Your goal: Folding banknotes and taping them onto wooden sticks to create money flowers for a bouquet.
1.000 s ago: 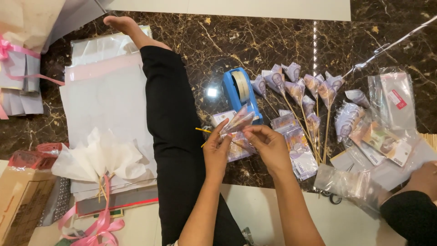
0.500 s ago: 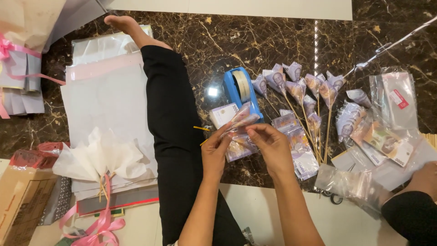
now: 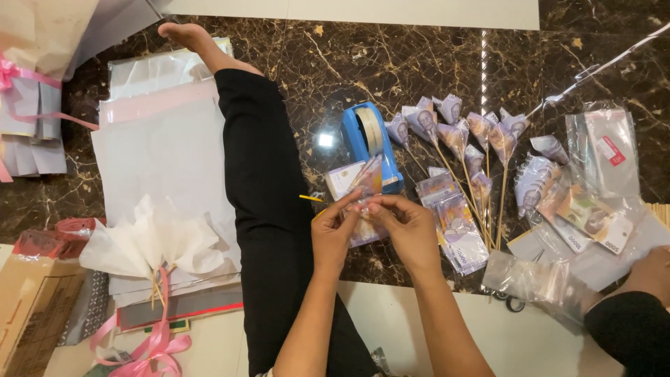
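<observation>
My left hand (image 3: 336, 236) and my right hand (image 3: 407, 229) meet over the dark marble floor, both pinching a folded banknote in a clear sleeve (image 3: 357, 183) fixed to a thin yellow stick (image 3: 311, 199). The note's upper end points toward a blue tape dispenser (image 3: 368, 142) just beyond my fingers. My outstretched leg in black trousers (image 3: 259, 188) lies left of my hands.
Several folded banknotes on sticks (image 3: 466, 136) fan out to the right, with loose banknotes (image 3: 455, 232) and clear plastic sleeves (image 3: 604, 150). White paper sheets (image 3: 160, 146), a tissue bundle with pink ribbon (image 3: 149, 244) lie left. Another person's arm (image 3: 636, 313) is at lower right.
My hands have shifted slightly, turning the sleeved note on its stick; the note now stands more upright toward the tape dispenser. Nothing else has moved.
</observation>
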